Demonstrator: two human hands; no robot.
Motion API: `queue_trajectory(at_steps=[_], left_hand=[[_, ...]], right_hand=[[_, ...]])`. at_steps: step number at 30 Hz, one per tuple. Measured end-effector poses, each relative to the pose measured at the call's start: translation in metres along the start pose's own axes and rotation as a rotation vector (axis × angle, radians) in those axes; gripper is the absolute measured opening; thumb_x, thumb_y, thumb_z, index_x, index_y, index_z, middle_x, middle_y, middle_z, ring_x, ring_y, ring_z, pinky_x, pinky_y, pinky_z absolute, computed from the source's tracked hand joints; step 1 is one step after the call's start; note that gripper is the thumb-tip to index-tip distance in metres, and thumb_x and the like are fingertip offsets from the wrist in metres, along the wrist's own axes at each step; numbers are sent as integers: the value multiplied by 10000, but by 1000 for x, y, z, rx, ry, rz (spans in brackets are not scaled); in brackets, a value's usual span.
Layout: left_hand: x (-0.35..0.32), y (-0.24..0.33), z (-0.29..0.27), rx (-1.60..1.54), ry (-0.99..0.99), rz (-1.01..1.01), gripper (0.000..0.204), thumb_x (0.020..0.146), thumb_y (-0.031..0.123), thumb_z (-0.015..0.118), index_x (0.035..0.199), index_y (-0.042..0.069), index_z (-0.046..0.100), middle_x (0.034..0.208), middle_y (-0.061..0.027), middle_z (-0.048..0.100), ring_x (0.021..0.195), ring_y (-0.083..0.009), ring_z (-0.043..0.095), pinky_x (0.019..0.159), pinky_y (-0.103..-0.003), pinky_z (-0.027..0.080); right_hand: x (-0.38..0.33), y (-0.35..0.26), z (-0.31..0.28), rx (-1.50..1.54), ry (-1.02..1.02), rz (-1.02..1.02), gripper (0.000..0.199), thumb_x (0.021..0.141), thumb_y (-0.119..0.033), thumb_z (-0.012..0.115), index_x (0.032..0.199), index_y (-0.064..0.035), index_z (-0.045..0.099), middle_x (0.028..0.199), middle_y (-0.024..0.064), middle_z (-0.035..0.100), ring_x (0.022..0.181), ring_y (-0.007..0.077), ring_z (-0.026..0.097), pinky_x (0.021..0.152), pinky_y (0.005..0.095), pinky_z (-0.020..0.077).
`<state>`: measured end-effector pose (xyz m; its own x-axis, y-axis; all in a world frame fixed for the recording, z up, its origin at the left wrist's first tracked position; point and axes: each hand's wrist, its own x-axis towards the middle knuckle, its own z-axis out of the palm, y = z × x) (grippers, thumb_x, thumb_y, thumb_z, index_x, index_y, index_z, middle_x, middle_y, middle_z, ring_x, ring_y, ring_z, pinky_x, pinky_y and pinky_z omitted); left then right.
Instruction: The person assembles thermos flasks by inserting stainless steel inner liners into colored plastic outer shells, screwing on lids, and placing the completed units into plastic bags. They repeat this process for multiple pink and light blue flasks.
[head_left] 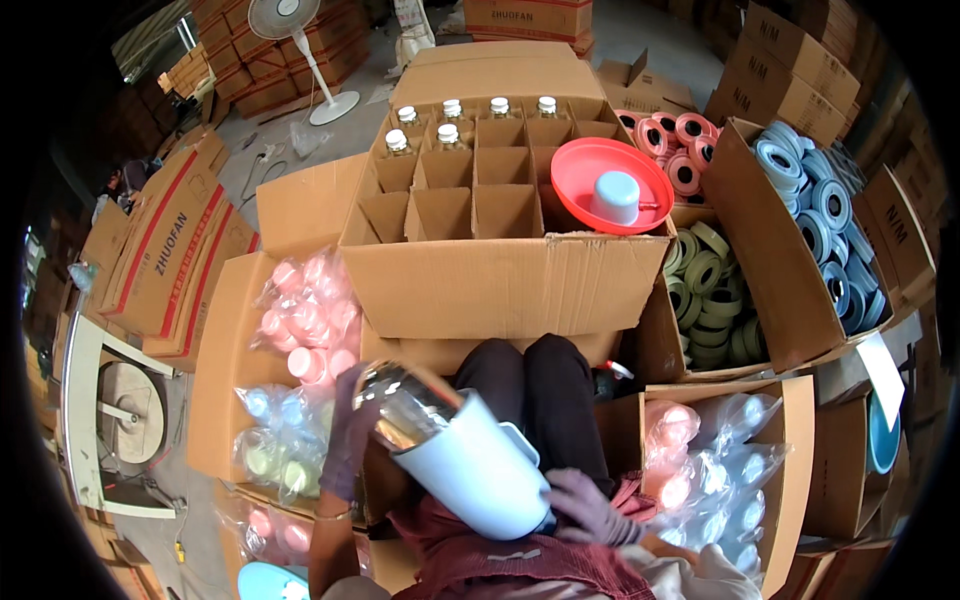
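Head view. The person sits with dark-trousered knees against a large divided carton (pixel 500 280).

The left hand (pixel 348 440), gloved, closes around the shiny neck of a flask (pixel 405 405); its fingers are partly hidden behind the flask.

The right hand (pixel 590 508), also gloved, grips the bottom end of a pale blue jug shell (pixel 480 465), which lies tilted across the lap with the flask projecting from its upper end. The palm is hidden under the shell, and the handle only just shows at its right side.

Six capped bottles (pixel 447 134) stand in the far compartments of the carton. A red funnel (pixel 610 185) holding a pale blue cup rests on the carton's right corner.

Bags of pink and blue lids (pixel 305 310) lie left; similar bags (pixel 710 470) lie right, contents blurred by plastic. Tape rolls (pixel 825 215) fill the boxes at right, cut off by the rim.
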<state>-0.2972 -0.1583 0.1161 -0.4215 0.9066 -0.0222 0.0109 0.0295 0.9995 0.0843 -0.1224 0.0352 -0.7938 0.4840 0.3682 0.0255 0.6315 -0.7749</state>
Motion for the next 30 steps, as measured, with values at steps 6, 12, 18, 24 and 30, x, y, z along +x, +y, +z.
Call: queue_trajectory(at_steps=[6,12,18,24,30], left_hand=[[-54,-67,-4,327,-8,214,542,911,240,649,1363,19,446,1306,-144,556,1186,-272,551,995,-387,465],[-85,-145,-39,575,-303,103,762,738,229,831,1378,28,469,1335,-166,571,1270,-305,530,1061,-416,433],[-76,-126,-27,527,-463,183,477,821,233,731,1230,45,573,1197,-170,643,1164,-333,596,985,-421,479],[-18,-105,16,482,-514,248,438,826,239,723,1192,48,578,1154,-168,648,1118,-336,607,950,-423,488],[46,-134,74,457,-371,211,400,831,245,716,1154,50,584,1111,-167,652,1071,-339,618,915,-425,496]], right_hand=[[72,-25,7,435,40,85,1053,878,-604,618,1520,86,147,1562,289,195,1466,415,207,1200,454,154],[109,-22,-52,406,-185,-238,1286,557,-616,876,1500,23,278,1526,268,274,1428,422,283,1166,490,246],[114,-46,-28,95,160,-143,1081,615,-355,894,1471,3,338,1428,261,413,1248,411,470,1068,478,372],[166,-61,-80,67,194,-262,754,599,-255,867,1266,-21,603,1193,143,626,1143,332,574,1023,411,423],[194,-80,-121,-27,574,-86,620,669,-249,821,1208,-23,613,1131,142,636,1049,287,627,930,374,488]])
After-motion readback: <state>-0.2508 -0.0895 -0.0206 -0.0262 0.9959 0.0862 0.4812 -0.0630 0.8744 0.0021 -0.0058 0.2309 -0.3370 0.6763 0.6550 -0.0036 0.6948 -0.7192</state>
